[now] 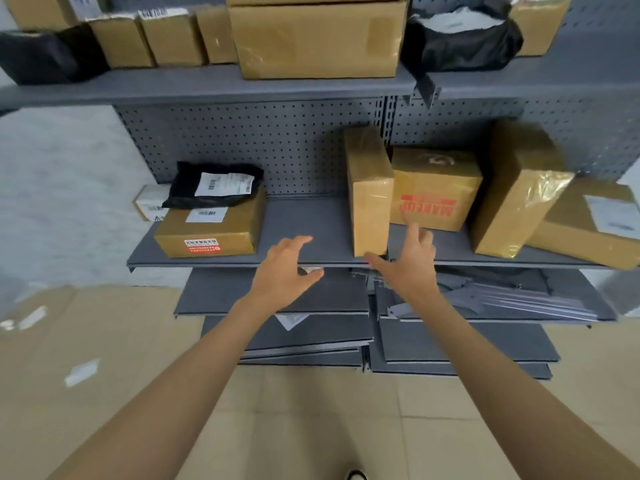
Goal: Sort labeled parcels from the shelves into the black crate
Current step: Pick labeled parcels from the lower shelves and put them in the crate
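Across the frame ran a grey metal shelving unit with a pegboard back; its middle shelf carried most of the parcels. On the top shelf sat a large brown taped cardboard carton, a row of smaller brown boxes to its left, and a black plastic bag with white contents to its right. Below the middle shelf lay a stack of loose grey shelf panels on the tiled floor, beside flattened cardboard sheeting.

Middle shelf, right to left: a tall brown taped box leaned rightward onto a flat brown box with a white label; a squat brown box with red printing sat near the back, print upside down to the camera. A narrow upright brown box stood on end at the shelf's front edge, long axis vertical, narrow face toward the camera. At the left end lay a low brown box with a red-and-white sticker, long axis along the shelf, with a black poly mailer bearing a white label on top.

The right hand was spread, thumb at the base of the narrow upright box, forefinger raised beside its right face; contact could not be confirmed. The left hand hovered with fingers spread and loosely bent in front of the shelf's edge, left of that box, holding nothing.
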